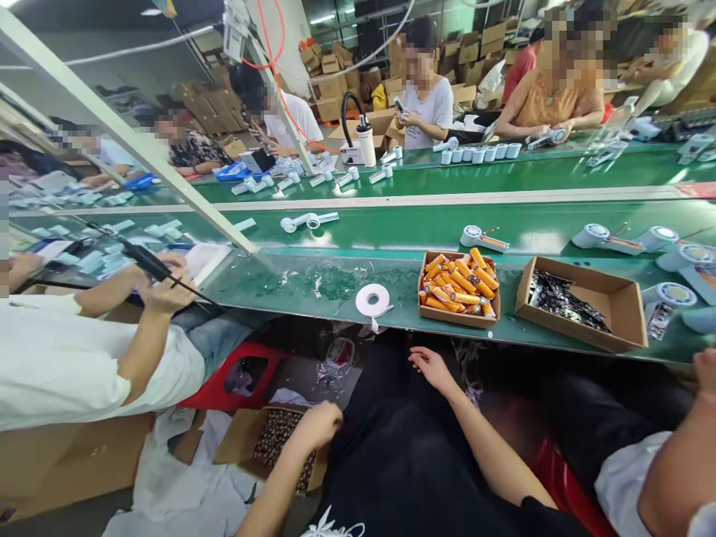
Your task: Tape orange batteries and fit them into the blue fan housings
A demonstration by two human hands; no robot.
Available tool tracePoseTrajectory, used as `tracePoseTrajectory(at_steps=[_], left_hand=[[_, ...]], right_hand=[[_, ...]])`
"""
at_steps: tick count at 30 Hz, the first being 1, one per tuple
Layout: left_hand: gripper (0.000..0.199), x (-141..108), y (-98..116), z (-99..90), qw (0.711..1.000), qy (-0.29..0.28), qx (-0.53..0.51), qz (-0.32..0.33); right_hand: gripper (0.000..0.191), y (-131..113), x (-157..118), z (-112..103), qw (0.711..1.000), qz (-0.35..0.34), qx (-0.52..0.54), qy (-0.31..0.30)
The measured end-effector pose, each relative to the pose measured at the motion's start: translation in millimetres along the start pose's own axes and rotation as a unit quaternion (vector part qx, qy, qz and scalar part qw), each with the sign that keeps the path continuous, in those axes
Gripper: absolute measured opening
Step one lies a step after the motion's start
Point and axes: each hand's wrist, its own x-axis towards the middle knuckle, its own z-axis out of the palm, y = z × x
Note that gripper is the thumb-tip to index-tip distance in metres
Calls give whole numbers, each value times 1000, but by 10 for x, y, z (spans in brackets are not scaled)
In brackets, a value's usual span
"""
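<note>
My left hand (323, 425) is closed in a loose fist beside my left thigh, above an open carton (240, 440) filled with small brownish parts. Nothing shows between its fingers. Over my lap, just below the bench edge, my right hand (429, 367) is empty, its fingers loosely bent and a little apart. Closest to it on the bench are a roll of white tape (372, 300) with a loose end hanging over the edge, and a cardboard box of orange battery cells (459, 283). Right of those, another cardboard box (620, 309) contains dark flat metal pieces (564, 302).
Light-blue handheld fan bodies (484, 237) lie along the green conveyor (403, 227). A co-worker in white on the left holds a black tool (148, 261). Another person's arm (679, 462) is close on my right. A slanted white post (128, 134) crosses the left side.
</note>
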Motion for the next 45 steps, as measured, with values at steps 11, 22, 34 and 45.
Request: tracePoseTrajectory(at_steps=[11, 22, 34, 45], left_hand=[[39, 2040, 1234, -171, 976, -125, -74, 160], [45, 1497, 982, -174, 768, 177, 328, 522], [46, 1214, 1535, 234, 714, 86, 366, 591], [44, 1291, 1517, 352, 732, 47, 370, 569]], right_hand=[[34, -643, 407, 448, 972, -60, -179, -137], [22, -1766, -375, -892, 845, -352, -357, 185], [23, -2100, -151, -1245, 911, -305, -205, 187], [76, -2419, -80, -1008, 966, -231, -41, 113]])
